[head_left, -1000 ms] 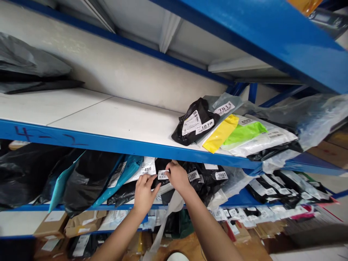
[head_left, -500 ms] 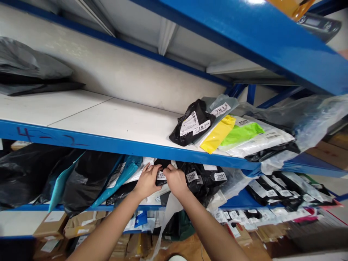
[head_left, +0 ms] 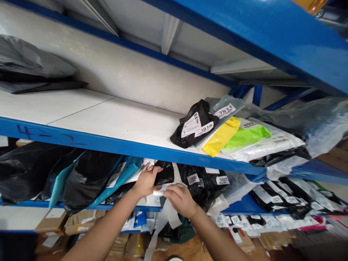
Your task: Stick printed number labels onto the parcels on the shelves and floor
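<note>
Below the white shelf, my left hand (head_left: 146, 181) lies against a black plastic mailer (head_left: 164, 172), thumb apart from the other fingers. The thumb is close to the end of a white paper strip (head_left: 159, 192). My right hand (head_left: 181, 199) is closed on this strip, in front of the mailer. Loose lengths of it hang below the hand, and one piece runs up behind it. Just right of my hands lie black mailers with the number labels 3005 (head_left: 193, 178) and 5007 (head_left: 222, 180).
The blue shelf beam (head_left: 122, 145) runs right above my hands. Mailers with number labels, including a yellow one (head_left: 221, 137), lie on the white shelf (head_left: 130, 116). A teal mailer (head_left: 119, 179) stands to the left. Cardboard boxes (head_left: 51, 222) sit lower down.
My right hand has moved down and slightly right, off the black mailer, and now grips the white strip. My left hand has barely moved. The number label between my hands no longer shows.
</note>
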The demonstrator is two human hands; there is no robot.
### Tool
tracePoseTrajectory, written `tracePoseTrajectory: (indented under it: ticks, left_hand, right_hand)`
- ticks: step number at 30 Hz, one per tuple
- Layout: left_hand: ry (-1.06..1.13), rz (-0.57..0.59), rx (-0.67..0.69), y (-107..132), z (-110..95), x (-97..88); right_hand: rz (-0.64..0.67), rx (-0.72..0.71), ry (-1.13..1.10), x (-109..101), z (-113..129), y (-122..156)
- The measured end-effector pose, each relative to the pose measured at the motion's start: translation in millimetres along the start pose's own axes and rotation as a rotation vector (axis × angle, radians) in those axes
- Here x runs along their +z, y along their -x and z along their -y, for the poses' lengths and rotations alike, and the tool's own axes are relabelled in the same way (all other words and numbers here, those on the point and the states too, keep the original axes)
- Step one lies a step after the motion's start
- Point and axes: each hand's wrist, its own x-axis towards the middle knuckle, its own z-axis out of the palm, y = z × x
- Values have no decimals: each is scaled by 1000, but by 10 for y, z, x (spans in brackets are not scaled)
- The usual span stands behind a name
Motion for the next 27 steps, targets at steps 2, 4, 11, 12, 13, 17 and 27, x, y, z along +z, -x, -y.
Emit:
tracePoseTrajectory:
  ticks: [2,4,11,12,13,17,27]
  left_hand:
    - [-35,-4,52,22,31,5]
    - [-75,-117,61,52,71,28]
    - [-92,-552,-53,105,164,77]
    - [-120,-577,-21,108,161,72]
    - [-166,-581,22,113,152,65]
    - [-433,-448,47,155,80,-3]
    - [-507,-310,-126,202,22,-193]
  right_hand:
    - [-84,51,-102,-242,157,42]
    - [-103,134,-201,-475,263,85]
    - [121,673,-669,-619,24,159]
    - [179,694,-731,-582,-40,163]
    - [226,707,-789,-547,-99,165]
    - [312,750,-972,-460,-253,125]
    - [687,940,-394,309,-435,-550]
